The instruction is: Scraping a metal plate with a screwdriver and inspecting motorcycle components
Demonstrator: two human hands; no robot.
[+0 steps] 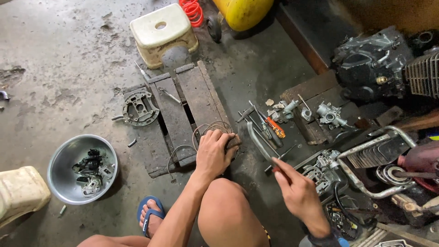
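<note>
- Left hand (214, 153), mid-frame, presses palm-down with fingers curled over the near corner of the wooden pallet (183, 114), atop thin looped wires (208, 130).
- Right hand (299, 194), lower right, pinches a slim metal rod (280, 159) between its fingertips.
- A steel bowl (59, 178) of parts sits lower left.
- An orange-handled screwdriver (274, 128) lies among tools right of the pallet.

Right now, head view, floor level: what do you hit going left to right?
Cream plastic container → steel bowl of small parts → round metal engine plate → wooden pallet → left hand → orange-handled screwdriver → right hand → carburetor → dark engine block.
</note>
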